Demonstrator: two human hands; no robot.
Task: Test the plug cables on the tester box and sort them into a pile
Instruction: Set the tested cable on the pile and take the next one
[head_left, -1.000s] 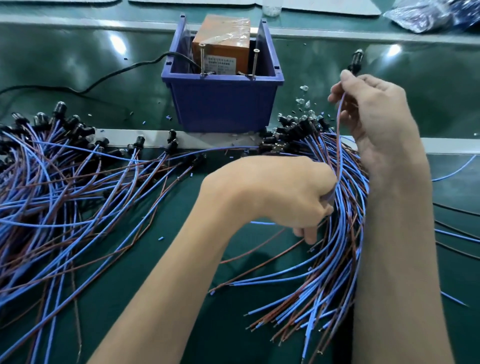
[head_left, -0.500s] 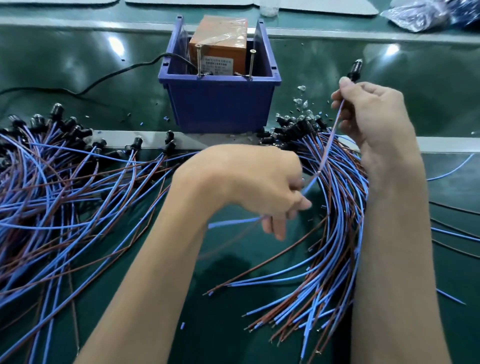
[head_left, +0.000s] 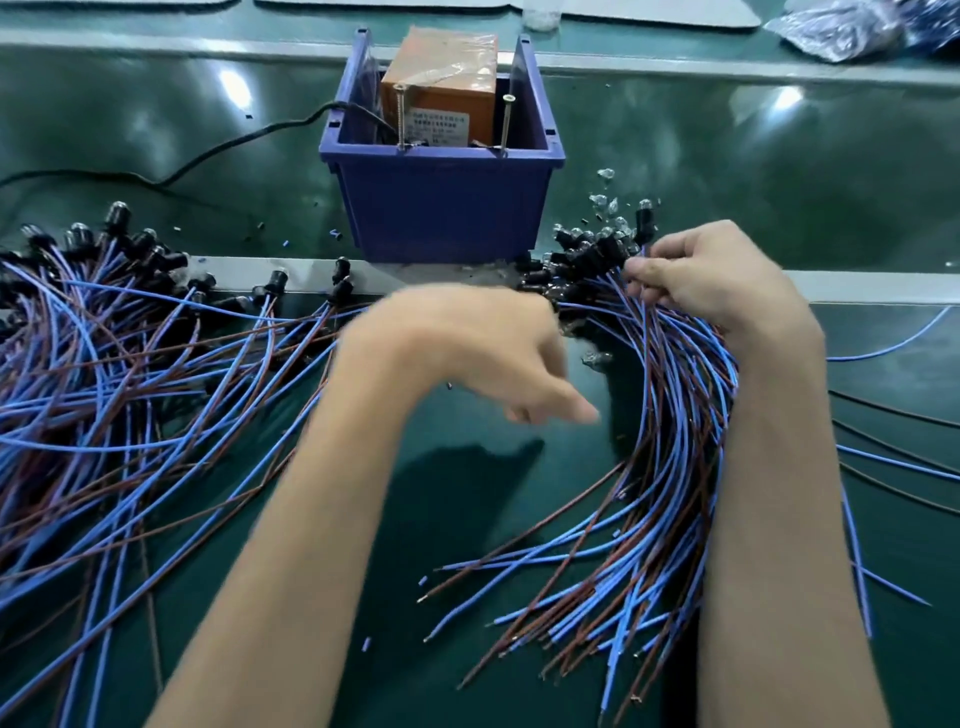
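Observation:
The orange tester box (head_left: 439, 96) sits inside a blue bin (head_left: 441, 208) at the far middle, with two upright screws at its front. A wide pile of blue and brown plug cables (head_left: 119, 374) spreads on the left. A tighter bundle of plug cables (head_left: 675, 447) curves on the right, its black plugs toward the bin. My right hand (head_left: 722, 275) lies on the plug end of this bundle, its fingers curled round wires there. My left hand (head_left: 467, 353) hovers blurred between the two piles, fingers loose, holding nothing I can see.
A black power cord (head_left: 218, 150) runs from the bin off to the left. Small clear bulbs (head_left: 605, 200) lie scattered right of the bin. A grey strip (head_left: 883, 288) crosses the green mat. Loose single wires (head_left: 893, 457) trail at the right edge.
My right hand came down from holding one plug cable up and now lies on the right bundle. My left hand let go of the wire and swung left, away from the bundle.

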